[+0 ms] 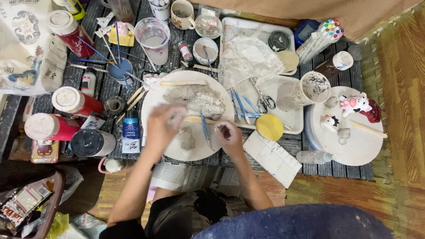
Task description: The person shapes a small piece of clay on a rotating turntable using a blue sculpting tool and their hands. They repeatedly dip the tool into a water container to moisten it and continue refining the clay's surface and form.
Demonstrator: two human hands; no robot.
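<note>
Both bare forearms rise from the lower middle of the frame toward its centre. The left arm runs up from the lower left, ending in the left hand [164, 126], which is motion-blurred, palm down, fingers bent loosely and spread toward the right. The right arm comes up more steeply from the lower centre; the right hand [229, 136] is curled, fingertips pinched together, knuckles turned to the frame's right. The hands are near, not touching.

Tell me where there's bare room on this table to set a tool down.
Most room is the front half of the right round board, below the cow figurine. The white tray has a bare strip beside the scissors. The centre round board is crowded with clay and both hands; the left side is packed with paint jars and brushes.
</note>
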